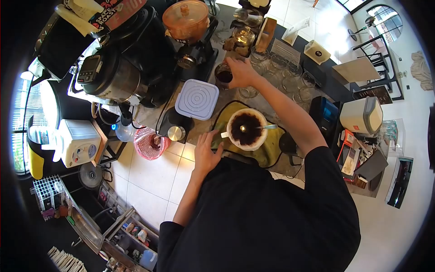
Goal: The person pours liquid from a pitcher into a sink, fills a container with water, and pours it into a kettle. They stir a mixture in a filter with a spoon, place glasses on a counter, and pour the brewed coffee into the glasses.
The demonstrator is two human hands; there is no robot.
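My right hand (240, 71) is stretched to the back of the counter, its fingers wrapped round a small glass (223, 75) with dark liquid in it. My left hand (207, 152) rests at the counter's front edge, fingers apart, holding nothing. Between my arms a white filter cup (246, 139) with a handle holds wet dark coffee grounds; a spoon (267, 127) lies across its right side. Under the cup is a green cloth (233, 109). A square container with a pale blue lid (197, 99) stands left of the cloth.
Several empty glasses (290, 84) stand right of my right hand. A grinder with an orange hopper (186, 20) and a large steel-and-black machine (118, 75) occupy the back left. A black kettle (288, 144) is right of the cup. A pink basket (149, 144) stands below the counter.
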